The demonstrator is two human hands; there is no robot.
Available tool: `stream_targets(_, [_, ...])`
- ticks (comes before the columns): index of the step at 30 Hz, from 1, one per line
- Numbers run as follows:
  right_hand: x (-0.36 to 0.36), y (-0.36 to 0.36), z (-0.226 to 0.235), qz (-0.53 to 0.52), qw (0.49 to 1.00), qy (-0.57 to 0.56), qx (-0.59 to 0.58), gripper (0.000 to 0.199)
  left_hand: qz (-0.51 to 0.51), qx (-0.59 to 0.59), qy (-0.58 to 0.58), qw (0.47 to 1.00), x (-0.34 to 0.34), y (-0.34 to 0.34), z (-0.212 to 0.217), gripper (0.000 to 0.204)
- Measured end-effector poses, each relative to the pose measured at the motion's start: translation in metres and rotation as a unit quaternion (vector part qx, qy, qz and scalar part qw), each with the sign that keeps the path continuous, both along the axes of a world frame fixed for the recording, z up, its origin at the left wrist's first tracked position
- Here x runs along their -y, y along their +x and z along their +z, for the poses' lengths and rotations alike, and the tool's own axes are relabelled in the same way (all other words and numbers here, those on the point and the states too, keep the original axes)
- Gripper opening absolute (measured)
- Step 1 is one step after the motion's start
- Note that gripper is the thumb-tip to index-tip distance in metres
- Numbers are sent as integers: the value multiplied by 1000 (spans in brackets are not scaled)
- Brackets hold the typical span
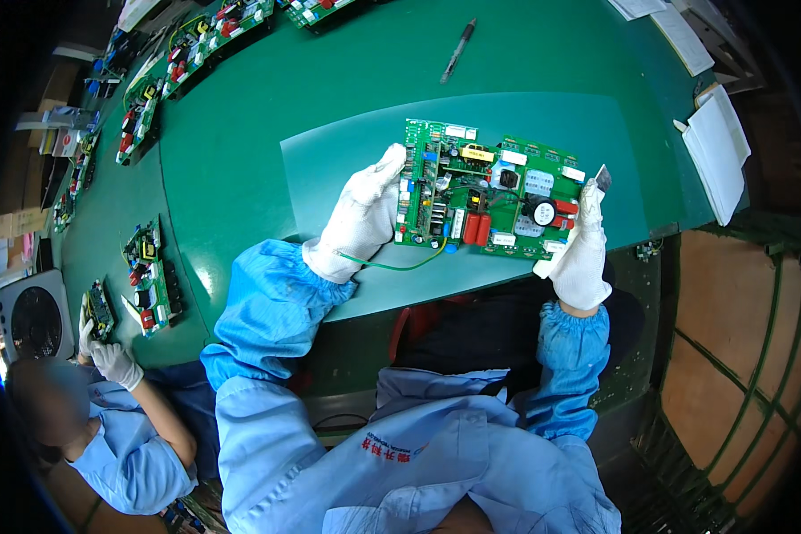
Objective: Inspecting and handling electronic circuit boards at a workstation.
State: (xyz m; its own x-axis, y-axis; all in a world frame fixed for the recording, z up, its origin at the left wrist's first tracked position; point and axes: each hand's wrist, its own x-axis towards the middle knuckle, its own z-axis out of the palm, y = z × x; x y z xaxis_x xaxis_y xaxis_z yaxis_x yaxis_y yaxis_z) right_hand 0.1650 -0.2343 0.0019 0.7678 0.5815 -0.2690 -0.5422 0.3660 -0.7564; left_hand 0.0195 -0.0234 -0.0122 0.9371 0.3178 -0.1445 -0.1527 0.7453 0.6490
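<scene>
Right of the frame's centre, the left hand and right hand curl closed around opposite edges of a green circuit board. Sound handling keeps fingers on its margins, off the round capacitor, and the green wire unsnagged; whether the right also holds the grey flat piece, I cannot tell.

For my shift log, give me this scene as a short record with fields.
Board: green, populated
Left hand: gloved, holding its left edge
Right hand: gloved, holding its right edge; a grey piece sticks up there, kind unclear
Pen: on the table, beyond the board
Co-worker: at left, gloved hands at another board
</scene>
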Motion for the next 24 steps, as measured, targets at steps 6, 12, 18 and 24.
stream_targets(6, [3, 1, -1, 3, 1000, -18, -9, 43, 0, -39, 112, 993, 1, -2, 2, 37])
stream_targets(12, [5, 0, 0, 15, 1000, -10, -8, 42, 13, -55, -11, 998, 4, 0, 3, 39])
stream_targets(18, [7, 2, -6, 11, 1000, -15, -16, 42, 12, -50, -15, 999, 2, -2, -1, 37])
stream_targets(24, [7, 1, -6, 12, 1000, -12, -11, 44, -19, -7, -69, 997, 3, -1, 9, 31])
